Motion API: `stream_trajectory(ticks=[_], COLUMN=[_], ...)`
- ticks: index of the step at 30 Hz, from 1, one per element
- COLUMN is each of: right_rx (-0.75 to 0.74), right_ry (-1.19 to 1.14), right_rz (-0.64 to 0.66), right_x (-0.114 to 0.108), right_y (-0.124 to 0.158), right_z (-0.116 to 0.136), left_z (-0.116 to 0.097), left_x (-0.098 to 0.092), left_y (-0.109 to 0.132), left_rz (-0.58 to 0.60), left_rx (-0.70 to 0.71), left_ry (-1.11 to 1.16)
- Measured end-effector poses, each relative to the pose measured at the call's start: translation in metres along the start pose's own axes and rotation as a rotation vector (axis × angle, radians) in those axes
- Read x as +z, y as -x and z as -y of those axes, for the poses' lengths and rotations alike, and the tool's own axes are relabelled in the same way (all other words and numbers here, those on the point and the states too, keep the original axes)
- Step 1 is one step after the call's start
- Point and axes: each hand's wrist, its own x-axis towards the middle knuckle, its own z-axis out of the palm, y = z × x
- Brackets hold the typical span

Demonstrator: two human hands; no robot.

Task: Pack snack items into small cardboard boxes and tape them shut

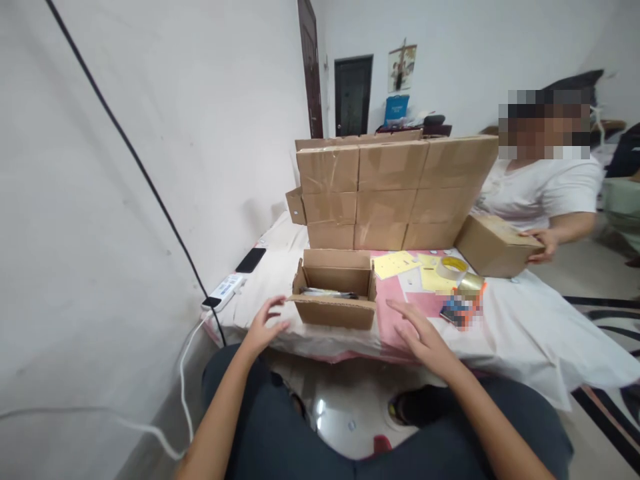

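Note:
An open cardboard box stands in front of me on the cloth-covered table, its flaps raised. Inside it lies something flat in clear or whitish wrapping; its kind is hard to make out. My left hand is just left of the box, fingers apart and curved, with nothing in it. To the right of the box my right hand hovers over the table edge, fingers spread, also holding nothing. Both hands appear apart from the box walls.
Closed cardboard boxes form a stacked wall behind. At right a co-worker's hand rests on another box. Yellow sheets, a tape roll and a tape dispenser lie right; a phone and power strip left.

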Motion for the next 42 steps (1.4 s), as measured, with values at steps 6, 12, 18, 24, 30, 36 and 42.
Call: stream_trajectory(ticks=[6, 12, 18, 24, 30, 36, 42], right_rx=[-0.271, -0.167, -0.03, -0.055, -0.185, -0.214, -0.282], right_ry=[0.031, -0.061, -0.24, -0.194, -0.089, 0.039, 0.08], right_rz=[0.092, -0.074, -0.02, -0.083, -0.271, -0.305, -0.298], right_x=[0.006, 0.027, 0.028, 0.019, 0.023, 0.016, 0.014], right_y=[-0.088, -0.081, -0.078, -0.075, -0.068, -0.069, -0.07], right_z=[-0.011, -0.028, -0.039, -0.041, -0.041, -0.038, -0.039], left_z=[-0.049, -0.051, -0.065, -0.075, -0.086, -0.113, -0.123], left_x=[0.009, 0.062, 0.074, 0.08, 0.071, 0.072, 0.075], left_y=[-0.074, -0.075, -0.055, -0.051, -0.053, -0.041, -0.039], left_rz=[-0.163, -0.47, -0.406, -0.332, -0.334, -0.377, -0.33], left_rx=[0.253, 0.131, 0.146, 0.173, 0.28, 0.344, 0.347], left_ry=[0.072, 0.319, 0.332, 0.383, 0.081, -0.425, -0.587])
